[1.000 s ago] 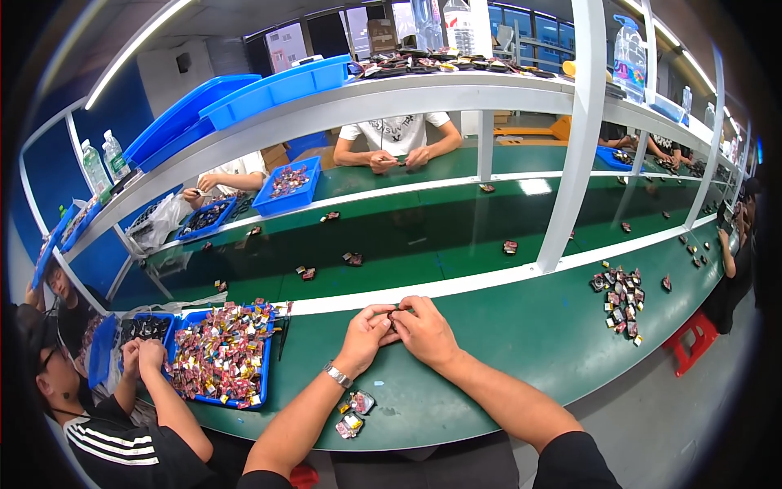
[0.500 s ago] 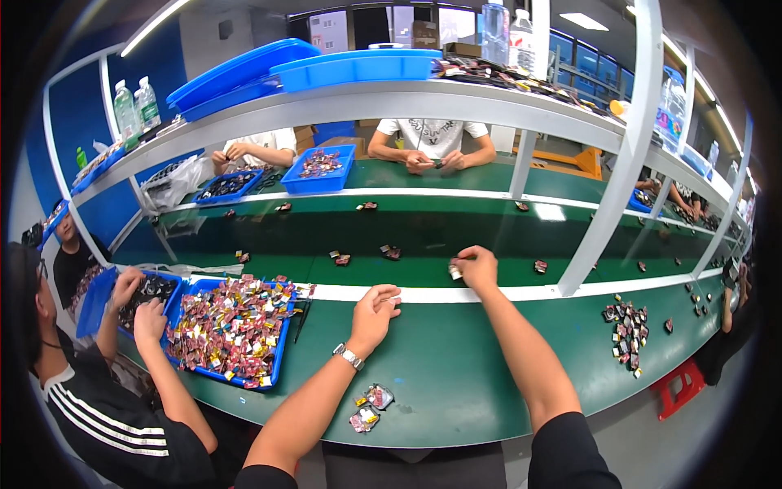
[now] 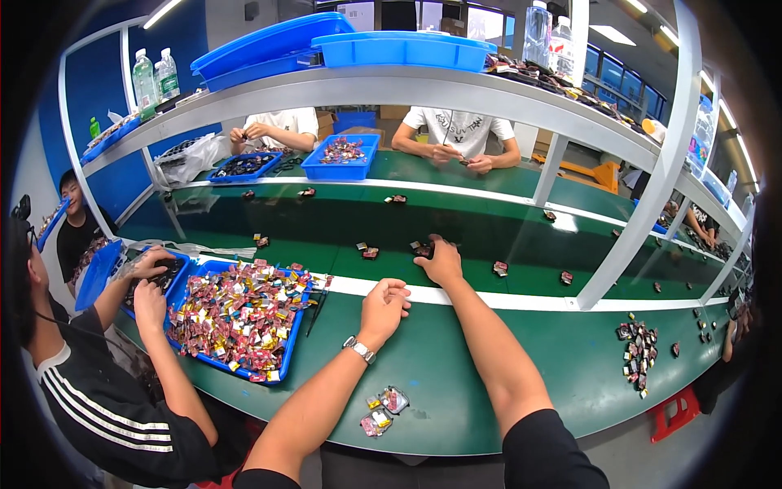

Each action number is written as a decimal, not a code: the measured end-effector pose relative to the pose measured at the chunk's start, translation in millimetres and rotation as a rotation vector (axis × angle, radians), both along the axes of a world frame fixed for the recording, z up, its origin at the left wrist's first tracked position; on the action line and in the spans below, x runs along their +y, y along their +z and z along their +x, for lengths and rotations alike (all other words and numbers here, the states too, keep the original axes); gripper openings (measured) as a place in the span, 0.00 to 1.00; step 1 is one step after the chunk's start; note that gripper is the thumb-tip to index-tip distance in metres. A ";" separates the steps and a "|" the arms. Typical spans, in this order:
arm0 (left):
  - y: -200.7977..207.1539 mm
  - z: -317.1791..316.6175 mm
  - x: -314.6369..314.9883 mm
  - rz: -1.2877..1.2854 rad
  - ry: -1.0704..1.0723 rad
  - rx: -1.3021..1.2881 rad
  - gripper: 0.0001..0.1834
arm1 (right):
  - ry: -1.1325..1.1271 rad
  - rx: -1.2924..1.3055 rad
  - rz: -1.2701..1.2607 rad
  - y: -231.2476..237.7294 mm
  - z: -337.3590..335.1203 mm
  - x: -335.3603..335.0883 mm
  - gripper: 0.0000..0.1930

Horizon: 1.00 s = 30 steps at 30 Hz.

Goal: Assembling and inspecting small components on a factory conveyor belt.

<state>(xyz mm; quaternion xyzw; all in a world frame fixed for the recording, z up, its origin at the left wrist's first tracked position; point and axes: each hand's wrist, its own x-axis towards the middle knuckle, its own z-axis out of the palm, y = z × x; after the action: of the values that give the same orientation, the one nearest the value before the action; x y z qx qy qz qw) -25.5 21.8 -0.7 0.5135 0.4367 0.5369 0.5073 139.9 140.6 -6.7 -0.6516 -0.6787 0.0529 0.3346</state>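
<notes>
My right hand (image 3: 441,262) reaches over the dark green belt, thumb and fingers closed around a small dark electronic module (image 3: 419,248). A pair of similar modules (image 3: 367,251) lies just left of it, and a reddish, white-marked module (image 3: 500,268) lies to its right. My left hand (image 3: 385,311), with a metal watch on the wrist, hovers by the white rail (image 3: 350,284). Its fingers are loosely curled and slightly apart, with nothing visible in them. Nearer me on the green tabletop lie a few modules with clear and yellow parts (image 3: 387,407).
At left stands a blue tray (image 3: 287,352) heaped with small red, white and yellow parts; a co-worker's hands (image 3: 149,303) work beside it. Loose modules (image 3: 639,350) lie at right. A slanted white post (image 3: 631,220) and an overhead shelf (image 3: 481,85) frame the bench.
My right hand has let go of the white-marked module, which now lies on the belt, and has moved left onto a dark module. My left hand's fingers have loosened slightly. The view has shifted.
</notes>
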 end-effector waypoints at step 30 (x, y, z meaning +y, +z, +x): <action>16.9 12.9 -19.7 -0.210 -0.481 -0.153 0.15 | 0.539 0.063 0.223 24.8 40.5 -160.9 0.06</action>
<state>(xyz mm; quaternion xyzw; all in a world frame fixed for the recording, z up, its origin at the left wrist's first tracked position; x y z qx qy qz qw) -12.7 2.1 16.3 0.5050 0.3157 0.3904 0.7021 180.4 -20.3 18.1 -0.4048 -0.8184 0.0850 0.3989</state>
